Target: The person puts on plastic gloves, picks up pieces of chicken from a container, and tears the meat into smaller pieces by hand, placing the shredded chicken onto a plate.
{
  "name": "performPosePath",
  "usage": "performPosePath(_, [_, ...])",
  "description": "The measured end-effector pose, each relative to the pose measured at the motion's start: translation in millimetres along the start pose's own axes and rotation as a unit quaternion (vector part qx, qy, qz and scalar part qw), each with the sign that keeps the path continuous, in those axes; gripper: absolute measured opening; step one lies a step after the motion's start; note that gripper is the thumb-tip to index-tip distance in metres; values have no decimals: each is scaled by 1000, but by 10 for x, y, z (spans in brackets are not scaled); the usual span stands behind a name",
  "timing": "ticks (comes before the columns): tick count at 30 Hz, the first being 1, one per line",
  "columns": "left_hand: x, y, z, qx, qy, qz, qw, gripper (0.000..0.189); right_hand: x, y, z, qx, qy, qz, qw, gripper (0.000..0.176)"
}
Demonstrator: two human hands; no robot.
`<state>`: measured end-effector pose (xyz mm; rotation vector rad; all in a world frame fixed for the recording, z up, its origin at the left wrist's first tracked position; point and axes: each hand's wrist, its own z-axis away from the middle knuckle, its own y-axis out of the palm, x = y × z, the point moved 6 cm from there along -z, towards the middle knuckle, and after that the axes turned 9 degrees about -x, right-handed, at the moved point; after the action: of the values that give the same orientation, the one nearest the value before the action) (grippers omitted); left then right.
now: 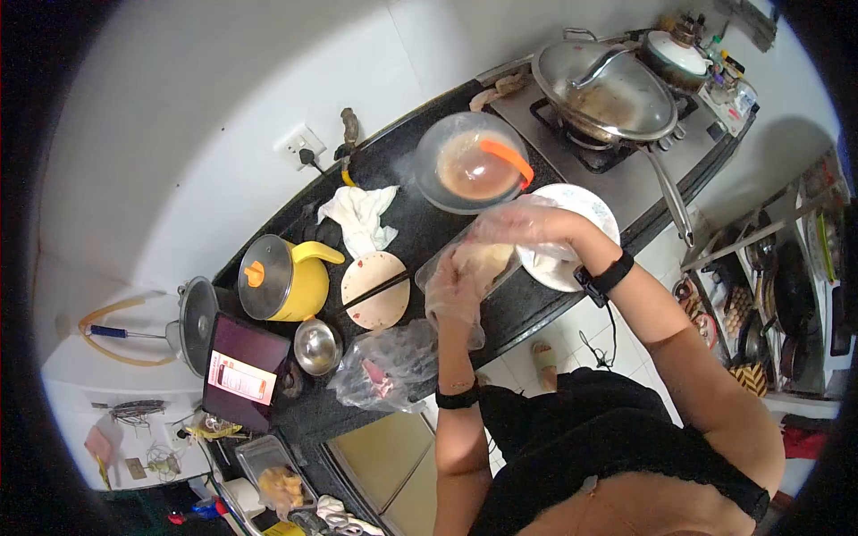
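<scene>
Both my hands wear clear plastic gloves and meet over the counter's front edge. My left hand (454,288) is curled at the near side of a pale yellowish piece of food (490,264), whose kind I cannot make out. From the right, my right hand (527,223) reaches over the same piece with bent fingers. The gloves blur the fingertips. Behind my right hand is a white plate (590,207) with a flower pattern. A bowl (438,152) with brownish liquid and an orange-handled tool (507,161) stands just beyond my hands.
A lidded pan (617,94) sits on the stove, its long handle (670,196) sticking out toward me. Left are a plate (365,279) with black chopsticks (375,292), a yellow pot (295,290), a metal bowl (316,347), a plastic bag (407,353) and a tablet (241,371).
</scene>
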<state>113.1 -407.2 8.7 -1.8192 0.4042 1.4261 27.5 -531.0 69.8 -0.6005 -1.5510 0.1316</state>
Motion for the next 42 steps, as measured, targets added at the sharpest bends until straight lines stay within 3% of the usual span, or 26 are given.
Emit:
performPosePath(1, [162,41,-63,-27,-33,103,994,41,-82,-43,69,-1,-1,4,1000,41])
performPosePath(2, [98,87,-60,-28,-30,106,994,41,-175,-126,141,-65,86,-179,978,44])
performPosePath(3, [33,165,-35,-29,-56,261,963,37,-286,-154,208,-126,169,-355,911,46])
performPosePath(4, [-19,226,-19,-29,-82,410,908,33,-363,-138,264,-159,220,-414,869,43])
performPosePath(5, [-43,254,-18,-28,-80,413,907,33,-348,-88,323,-160,219,-412,870,43])
performPosePath(7, [4,337,-1,-39,-166,450,877,30,-335,47,476,-185,220,-510,810,38])
performPosePath(9, [-146,384,35,-34,-143,456,878,32,-371,163,562,-232,236,-482,811,32])
performPosePath(11, [-258,405,89,-30,-121,460,879,34,-333,266,526,-223,219,-492,812,41])
performPosePath(15, [-441,308,230,-56,-102,425,898,41,-200,294,462,-241,234,-472,815,40])
performPosePath(19, [-380,27,344,-85,-68,335,936,40,-131,437,355,-175,252,-421,853,35])
performPosePath(22, [-252,-164,448,-94,-72,342,932,39,-53,680,236,-118,237,-431,862,33])
performPosePath(25, [-122,-396,561,-167,-44,299,938,36,41,948,89,-80,235,-434,866,33])
performPosePath(29, [-22,-688,788,-242,-13,269,932,35,191,1344,-41,-31,237,-469,850,33])
performPosePath(32, [-124,-894,992,-262,-64,335,903,37,440,1536,-75,3,218,-461,860,29])
performPosePath(34, [-167,-1134,1177,-296,-77,167,937,39,631,1740,-95,28,211,-482,850,27])
performPosePath(37, [92,-1315,1320,-319,-31,94,943,40,753,1927,-136,53,193,-502,841,24])
performPosePath(39, [48,-1392,1375,-333,-34,34,942,43,814,2043,-171,61,128,-497,856,26])
performPosePath(41, [-6,-1390,1436,-363,-50,232,901,49,844,2145,-196,62,62,-490,867,29])
performPosePath(42, [-34,-1403,1468,-365,-53,226,901,49,860,2188,-198,62,30,-485,872,30])
